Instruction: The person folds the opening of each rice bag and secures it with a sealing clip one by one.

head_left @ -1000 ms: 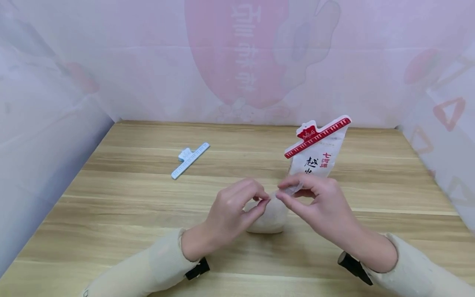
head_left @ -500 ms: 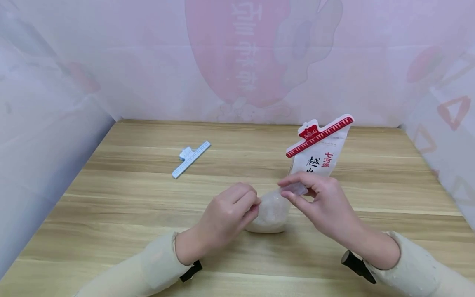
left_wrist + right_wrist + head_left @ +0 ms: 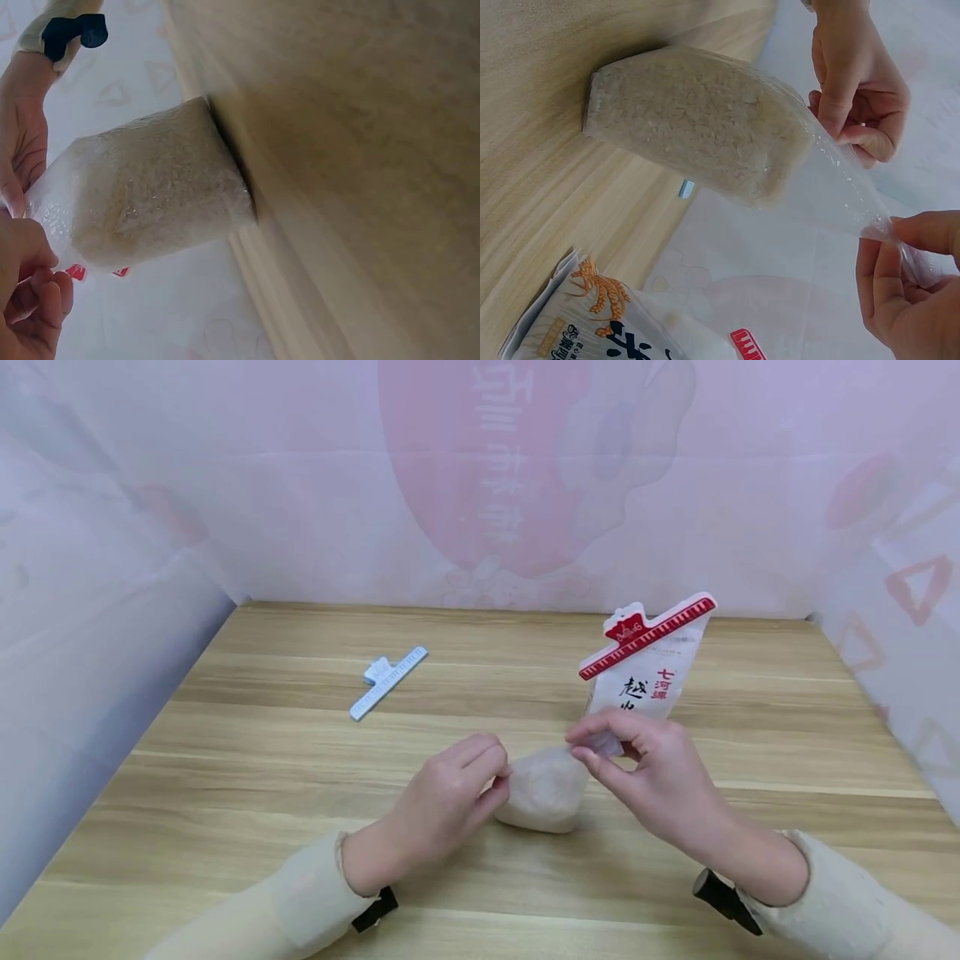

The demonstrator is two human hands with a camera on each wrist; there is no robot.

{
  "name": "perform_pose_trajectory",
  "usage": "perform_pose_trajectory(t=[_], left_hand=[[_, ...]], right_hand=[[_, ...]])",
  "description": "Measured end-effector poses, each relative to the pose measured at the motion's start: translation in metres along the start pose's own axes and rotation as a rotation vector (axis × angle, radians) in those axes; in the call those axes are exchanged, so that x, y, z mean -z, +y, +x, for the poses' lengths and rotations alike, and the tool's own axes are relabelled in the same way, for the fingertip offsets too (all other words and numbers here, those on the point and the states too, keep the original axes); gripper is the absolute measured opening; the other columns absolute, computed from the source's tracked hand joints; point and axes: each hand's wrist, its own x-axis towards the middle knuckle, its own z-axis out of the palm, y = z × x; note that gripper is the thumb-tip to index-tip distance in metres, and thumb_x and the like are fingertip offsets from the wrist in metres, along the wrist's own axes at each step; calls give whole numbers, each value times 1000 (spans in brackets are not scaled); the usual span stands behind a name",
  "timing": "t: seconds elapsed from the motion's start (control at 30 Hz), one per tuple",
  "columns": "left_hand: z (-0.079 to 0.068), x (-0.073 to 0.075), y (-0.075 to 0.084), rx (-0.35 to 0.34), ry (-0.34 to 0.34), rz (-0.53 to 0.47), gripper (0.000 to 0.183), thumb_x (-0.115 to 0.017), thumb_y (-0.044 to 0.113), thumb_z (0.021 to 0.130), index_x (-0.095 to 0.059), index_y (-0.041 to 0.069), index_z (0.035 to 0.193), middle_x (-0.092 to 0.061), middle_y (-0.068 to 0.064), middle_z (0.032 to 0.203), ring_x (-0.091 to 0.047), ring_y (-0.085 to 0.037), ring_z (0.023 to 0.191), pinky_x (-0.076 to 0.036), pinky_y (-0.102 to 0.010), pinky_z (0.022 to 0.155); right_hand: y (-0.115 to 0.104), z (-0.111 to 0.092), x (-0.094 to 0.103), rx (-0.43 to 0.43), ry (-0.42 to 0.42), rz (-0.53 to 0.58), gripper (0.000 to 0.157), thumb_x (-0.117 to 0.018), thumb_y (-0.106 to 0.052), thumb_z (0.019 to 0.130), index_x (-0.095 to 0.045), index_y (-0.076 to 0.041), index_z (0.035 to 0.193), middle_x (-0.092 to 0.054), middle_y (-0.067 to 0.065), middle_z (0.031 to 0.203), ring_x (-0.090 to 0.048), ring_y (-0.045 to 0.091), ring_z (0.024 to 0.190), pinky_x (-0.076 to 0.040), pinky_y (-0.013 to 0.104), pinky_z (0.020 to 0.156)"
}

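A clear plastic bag of rice [image 3: 543, 797] stands on the table between the two hands. My left hand [image 3: 446, 797] pinches the left edge of its loose top between thumb and curled fingers. On the other side my right hand [image 3: 660, 772] pinches the right end of the same top. In the right wrist view the loose film of the rice bag [image 3: 697, 124] stretches taut between both hands, above the packed grains. From the left wrist view, the bag [image 3: 157, 184] looks full in its lower part, its base on the wood.
Behind the right hand stands a white printed package [image 3: 652, 681], its top held by a red and white sealing clip [image 3: 648, 635]. A light blue sealing clip [image 3: 388, 683] lies on the wooden table [image 3: 247, 752] at back left. Printed cloth walls [image 3: 315, 510] enclose the table.
My left hand has moved left, away from the right hand, spreading the bag's top and uncovering more of the rice bag. The right hand has shifted slightly right, still pinching the film.
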Motion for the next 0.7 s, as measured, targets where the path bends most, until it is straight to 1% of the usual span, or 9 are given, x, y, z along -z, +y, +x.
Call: perform_pose_trajectory(t=[0.07, 0.17, 0.27, 0.33, 0.43, 0.53, 0.6, 0.7], left_hand=[[2, 3, -1, 44, -25, -65, 19, -69, -6, 78, -56, 8, 83, -57, 1, 79, -57, -10, 74, -50, -14, 69], [9, 7, 0, 139, -75, -171, 15, -73, 6, 83, -61, 10, 91, -62, 2, 86, -60, -10, 83, -53, -18, 74], [19, 8, 3, 240, -110, -252, 15, -73, 19, 89, -67, 11, 100, -67, 3, 94, -60, -9, 92, -55, -24, 73], [25, 6, 5, 289, -114, -290, 14, -72, 23, 92, -70, 14, 103, -69, 5, 97, -60, -8, 95, -54, -24, 71], [33, 0, 5, 317, -110, -340, 11, -71, 23, 92, -73, 15, 99, -71, 5, 95, -61, -7, 93, -53, -21, 68], [37, -5, 4, 322, -118, -389, 6, -73, 20, 91, -74, 14, 93, -72, 5, 90, -62, -6, 89, -52, -18, 65], [39, -7, 2, 315, -122, -413, 6, -74, 19, 90, -74, 13, 91, -71, 4, 88, -62, -7, 87, -51, -17, 63], [40, -9, 0, 282, -118, -423, 5, -74, 17, 90, -74, 12, 90, -71, 3, 87, -62, -7, 86, -50, -17, 63]], right_hand=[[1, 0, -1, 10, 7, -1, 21, -77, 9, 78, -74, -7, 91, -74, 1, 84, -60, -1, 71, -52, 12, 63], [1, 0, -2, 16, 19, 1, 22, -76, 11, 78, -73, -6, 92, -74, 2, 84, -60, -1, 71, -52, 12, 62], [2, -1, -2, 19, 27, 7, 22, -76, 11, 78, -73, -6, 92, -73, 2, 84, -59, -1, 71, -51, 13, 61], [2, -1, -2, 22, 30, 8, 22, -76, 11, 78, -73, -7, 92, -73, 1, 85, -58, -1, 71, -51, 13, 61], [3, -3, -4, 45, 37, 6, 23, -76, 12, 77, -73, -7, 91, -73, 1, 85, -58, 0, 71, -52, 12, 61], [5, -4, -4, 70, 43, 12, 26, -76, 14, 76, -72, -6, 92, -73, 2, 86, -59, 1, 72, -53, 12, 63], [6, -5, -4, 75, 41, 20, 27, -76, 15, 76, -72, -7, 93, -73, 2, 86, -60, 1, 73, -53, 12, 64], [7, -5, -2, 56, 25, 56, 27, -74, 13, 78, -72, -7, 95, -73, 3, 89, -60, 1, 77, -53, 13, 64]])
